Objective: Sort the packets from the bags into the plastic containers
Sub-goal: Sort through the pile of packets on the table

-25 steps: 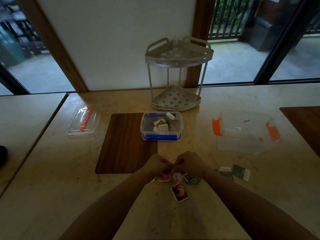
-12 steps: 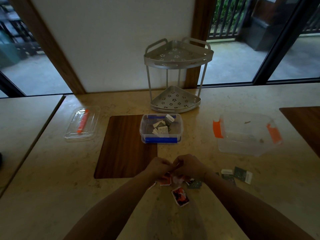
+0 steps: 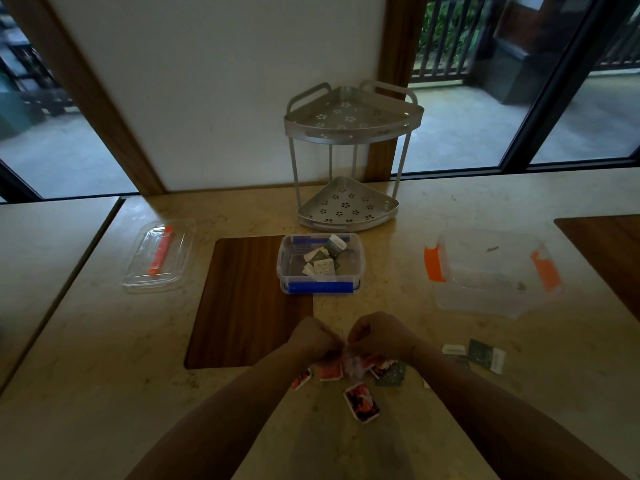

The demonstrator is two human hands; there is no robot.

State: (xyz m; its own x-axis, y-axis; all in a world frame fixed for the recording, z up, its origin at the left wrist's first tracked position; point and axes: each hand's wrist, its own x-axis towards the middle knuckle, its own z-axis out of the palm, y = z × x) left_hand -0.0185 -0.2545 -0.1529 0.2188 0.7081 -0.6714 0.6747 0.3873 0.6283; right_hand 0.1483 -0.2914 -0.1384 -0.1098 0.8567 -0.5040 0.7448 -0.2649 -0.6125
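Note:
My left hand (image 3: 313,337) and my right hand (image 3: 379,336) meet over the table, both pinching a small clear plastic bag (image 3: 351,363) between them. Red packets (image 3: 362,401) lie on the table under and in front of the hands. Dark green packets (image 3: 485,353) lie to the right of my right wrist. A clear container with blue clips (image 3: 320,287) stands behind the hands and holds several green and white packets. A larger clear container with orange clips (image 3: 491,271) sits at the right, with no packets visible inside.
A clear lid with an orange clip (image 3: 159,259) lies at the left. A two-tier metal corner rack (image 3: 348,161) stands against the wall. A dark wood inlay (image 3: 247,303) lies left of the hands. A gap separates a second table (image 3: 45,244) at the far left.
Both hands have stayed together on the bag above the red packets. The camera has shifted slightly; nothing on the table has moved.

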